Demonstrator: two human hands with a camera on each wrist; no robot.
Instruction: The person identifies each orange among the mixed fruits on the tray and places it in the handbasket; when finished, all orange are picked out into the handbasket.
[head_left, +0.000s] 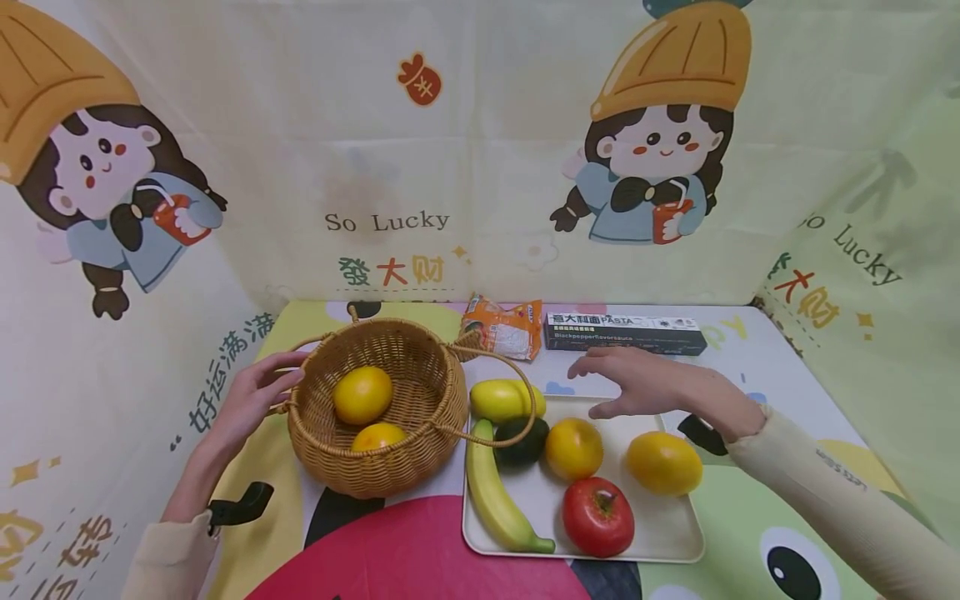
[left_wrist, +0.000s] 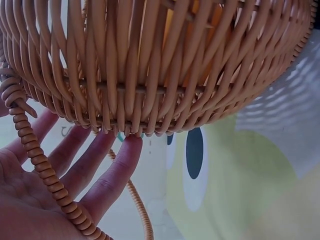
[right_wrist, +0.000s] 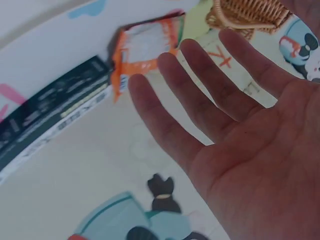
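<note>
- The left hand (head_left: pixel 258 400) is right at the basket (head_left: pixel 367 479). Its fingers are spread out and almost straight. The tips touch the woven edge, but they are not wrapped around it.
- A ropy handle (left_wrist: pixel 37 155) of the basket runs in front of the left palm. I can't tell if the palm touches it.
- Inside the basket, to the right of the left fingers, sit a yellow fruit (head_left: pixel 363 395) and a second fruit (head_left: pixel 379 438), partly hidden by the basket's near side.
- The right hand (head_left: pixel 645 379) is up over the far part of the tray (head_left: pixel 540 521). Its fingers are wide apart and bent a little, with nothing in them.
- An orange (head_left: pixel 573 448) sits on the tray, just on the near side of the right thumb.
- A lemon (head_left: pixel 495 400) is left of that thumb, with the basket's other handle (head_left: pixel 533 408) looping across its end.
- A dark green fruit (head_left: pixel 522 450) is left of the thumb too, beside the orange.
- A dark box (head_left: pixel 622 337) lies just past the right fingers.
- An orange packet (head_left: pixel 506 327) lies past their tips, more to the left.
- A big yellow fruit (head_left: pixel 663 463) is on the tray, right of the thumb.
- A red fruit (head_left: pixel 596 518) is well apart from the right fingers, toward the person.
- A banana (head_left: pixel 495 500) lies along the tray's left edge, well apart from them too.
- Far behind all the fingers hangs a cloth (head_left: pixel 510 142) with cartoon girls.
</note>
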